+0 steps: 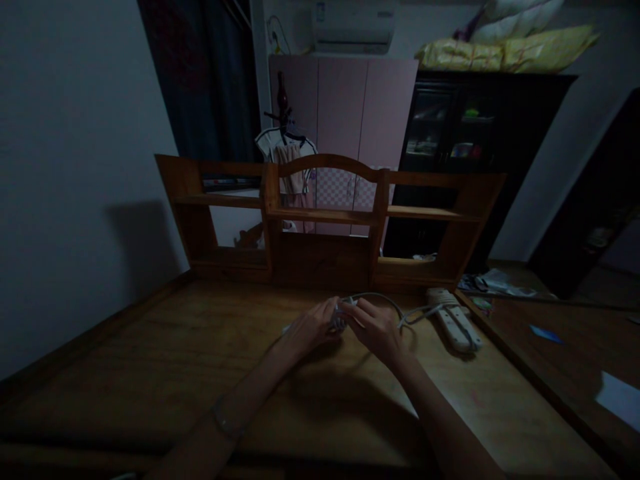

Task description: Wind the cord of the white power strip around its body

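Observation:
Both hands meet above the middle of a wooden desk top (200, 360). My left hand (313, 325) is closed around a bundled grey-white cable (339, 319). My right hand (374, 327) pinches the same cable on the bundle's right side. From there a loose length loops behind my right hand and runs to a white power strip (457, 328) lying at the right of the desk. More cable is wound around the strip. Something pale sticks out just left of my left hand, too dim to name.
A wooden shelf rack (325, 215) stands along the desk's far edge. A white wall (90, 200) borders the left. Right of the desk is a lower brown surface with a blue card (546, 333) and white paper (620, 399). Pink wardrobes (343, 107) stand behind.

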{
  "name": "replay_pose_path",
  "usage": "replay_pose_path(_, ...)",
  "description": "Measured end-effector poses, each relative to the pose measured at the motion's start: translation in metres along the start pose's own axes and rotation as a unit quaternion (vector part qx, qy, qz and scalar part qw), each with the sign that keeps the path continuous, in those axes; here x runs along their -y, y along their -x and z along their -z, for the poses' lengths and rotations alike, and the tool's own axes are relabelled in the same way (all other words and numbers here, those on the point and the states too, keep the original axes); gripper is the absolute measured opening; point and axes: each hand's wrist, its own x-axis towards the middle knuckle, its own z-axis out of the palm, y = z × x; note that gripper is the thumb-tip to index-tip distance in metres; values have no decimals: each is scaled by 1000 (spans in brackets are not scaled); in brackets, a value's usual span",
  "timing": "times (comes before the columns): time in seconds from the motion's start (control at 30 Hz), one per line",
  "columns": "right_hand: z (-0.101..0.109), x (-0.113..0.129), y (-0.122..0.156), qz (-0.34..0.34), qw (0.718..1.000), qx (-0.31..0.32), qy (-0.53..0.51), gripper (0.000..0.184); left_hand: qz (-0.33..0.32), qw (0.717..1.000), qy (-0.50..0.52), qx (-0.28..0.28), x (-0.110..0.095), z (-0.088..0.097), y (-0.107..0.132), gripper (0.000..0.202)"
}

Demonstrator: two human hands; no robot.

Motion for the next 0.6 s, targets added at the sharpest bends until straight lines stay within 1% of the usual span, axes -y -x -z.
replay_pose_path(0.1, 3, 0, -2, -29, 999, -5, -21, 27, -5, 1000, 5, 9, 2, 1, 1, 69)
replay_pose_path(0.13, 5, 0, -4, -41, 998, -3, -40, 27, -13, 1000, 5, 21, 2, 2, 1, 65)
replay_pose_path(0.27, 15, -4, -10, -100, 982, 21, -157, 25, -65, 995, -39, 69, 1, 6, 2, 30)
replay_pose_path(0.3, 18, -5, -11, -113, 974, 30, -192, 24, -79, 993, -57, 72, -1, 7, 2, 25)
replay_pose_path(0.37, 23, -10, -14, -135, 954, 55, -263, 24, -104, 990, -80, 59, -4, 7, 2, 23)
replay_pose_path(0.47, 28, -18, -16, -168, 916, 109, -349, 25, -137, 986, -94, 20, -10, 8, 2, 27)
replay_pose_path(0.6, 29, -26, -16, -204, 869, 174, -417, 26, -182, 980, -74, -12, -15, 10, 4, 32)
